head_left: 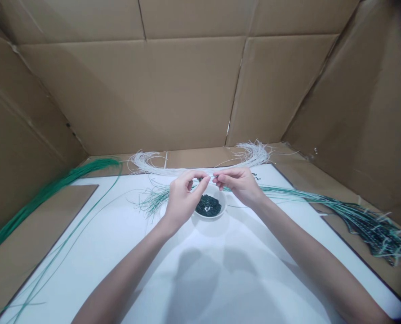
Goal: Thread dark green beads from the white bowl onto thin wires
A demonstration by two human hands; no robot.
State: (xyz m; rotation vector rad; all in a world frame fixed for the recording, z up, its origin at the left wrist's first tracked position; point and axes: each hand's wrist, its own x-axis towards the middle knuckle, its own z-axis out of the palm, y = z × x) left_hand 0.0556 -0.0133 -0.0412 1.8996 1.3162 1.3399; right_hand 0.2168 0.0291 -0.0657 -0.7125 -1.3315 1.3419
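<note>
Dark beads, plenty left in white bowl; beaded-looking strands already bundled.
My left hand and right hand pinch tiny dark bits, can't tell what.

Two hands: a left hand and a right hand. One bowl, its beads too many and small to count. Taking clock directions from the bowl, three bundles of strands: one green bundle towards nine, one white bundle at twelve to one, one beaded bundle between three and four. One white tabletop. Three cardboard walls: left wall at ten, back wall at twelve, right wall at two.
</note>
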